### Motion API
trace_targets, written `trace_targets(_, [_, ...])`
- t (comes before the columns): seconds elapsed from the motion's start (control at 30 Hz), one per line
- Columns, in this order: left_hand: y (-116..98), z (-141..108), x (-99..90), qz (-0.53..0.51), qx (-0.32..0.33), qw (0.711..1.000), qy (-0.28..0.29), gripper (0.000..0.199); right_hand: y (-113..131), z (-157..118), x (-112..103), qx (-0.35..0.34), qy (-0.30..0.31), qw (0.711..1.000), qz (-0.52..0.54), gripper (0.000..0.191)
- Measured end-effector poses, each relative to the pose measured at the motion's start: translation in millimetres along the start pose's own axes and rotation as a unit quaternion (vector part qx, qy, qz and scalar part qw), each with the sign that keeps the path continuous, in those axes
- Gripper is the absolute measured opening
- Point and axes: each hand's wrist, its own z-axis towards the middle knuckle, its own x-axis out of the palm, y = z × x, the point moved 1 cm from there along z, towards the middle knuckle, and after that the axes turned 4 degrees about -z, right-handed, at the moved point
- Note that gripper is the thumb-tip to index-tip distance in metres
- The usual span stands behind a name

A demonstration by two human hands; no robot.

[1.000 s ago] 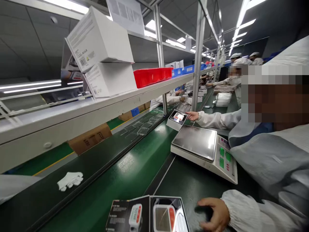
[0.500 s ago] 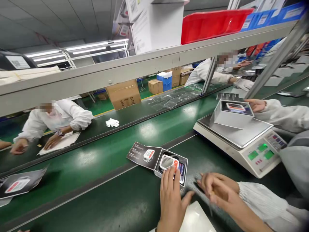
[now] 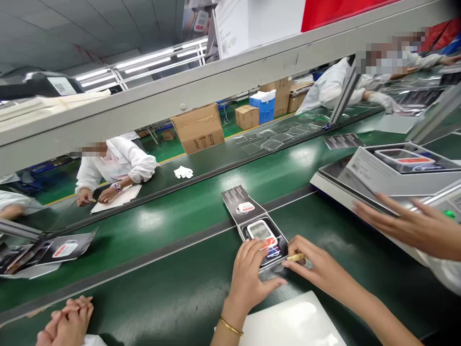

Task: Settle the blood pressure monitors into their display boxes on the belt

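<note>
An open box (image 3: pixel 262 266) lies on the green belt with its printed lid (image 3: pixel 239 204) folded back. Inside it is a white device with a grey screen and red panel (image 3: pixel 262 233). My left hand (image 3: pixel 247 271), with a gold bangle at the wrist, lays its fingers over the box's near left edge and the device, thumb spread. At the box's right corner, my right hand (image 3: pixel 313 264) pinches a small yellowish piece (image 3: pixel 297 257), whose kind I cannot make out. Below both hands is a glossy white sheet or slab (image 3: pixel 291 322).
A scale (image 3: pixel 336 178) carries another open box (image 3: pixel 389 175), with a co-worker's blurred hand (image 3: pixel 399 223) before it. Clasped hands (image 3: pixel 70 319) rest at lower left. More printed boxes (image 3: pixel 68 247) lie on the left belt. Across it, a person in white (image 3: pixel 118 163) works beside a glove (image 3: pixel 183 172).
My right hand has come up against the box's right corner. The box appears turned, with my left hand still on it. A co-worker's hand has moved in front of the scale; the view has shifted.
</note>
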Motion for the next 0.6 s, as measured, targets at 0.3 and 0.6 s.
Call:
trace_targets(0.3, [-2.2, -3.7, 19.8, 0.030, -0.027, 0.997, -0.065, 0.030, 5.3, -8.7, 15.5, -0.082, -0.161, 0.980, -0.080, 0.010])
trace_targets(0.6, [6.4, -39.5, -18.1, 0.127, -0.035, 0.991, -0.039, 0.051, 18.1, -39.5, 56.8, 0.039, -0.001, 0.999, 0.009, 0.053])
